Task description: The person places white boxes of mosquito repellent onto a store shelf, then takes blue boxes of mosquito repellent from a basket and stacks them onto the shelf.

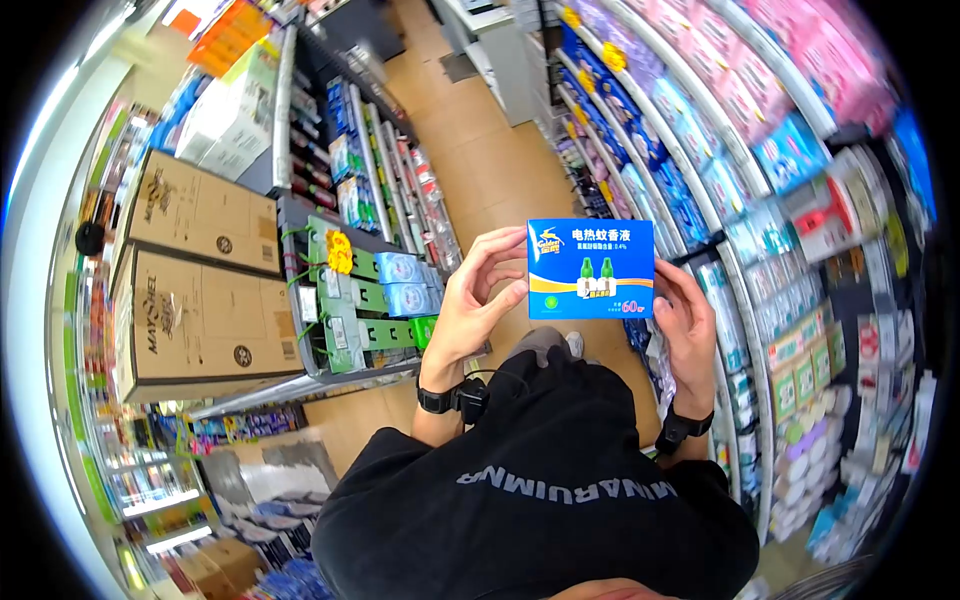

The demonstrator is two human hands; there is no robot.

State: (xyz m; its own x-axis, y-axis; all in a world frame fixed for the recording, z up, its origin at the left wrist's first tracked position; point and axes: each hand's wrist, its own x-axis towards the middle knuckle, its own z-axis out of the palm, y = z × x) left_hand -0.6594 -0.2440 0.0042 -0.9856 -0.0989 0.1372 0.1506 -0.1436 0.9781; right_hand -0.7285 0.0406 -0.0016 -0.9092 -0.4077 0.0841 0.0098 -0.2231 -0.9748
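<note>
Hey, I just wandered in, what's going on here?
A person in a black T-shirt is in a shop aisle, holding up a small blue box between both bare hands. The left hand is at the box's left edge and the right hand at its right edge. Its printed front, showing two green-topped bottles, faces the camera. Cardboard cartons stand off to the left, and pink packs sit at the upper right.

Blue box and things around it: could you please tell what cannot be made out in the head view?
In the head view:
- blue box: back hidden, front faces camera
- smallest print near "60": too small
- right hand: some fingertips hidden by the box
- pink packs: cut off by the dark round edge
</note>
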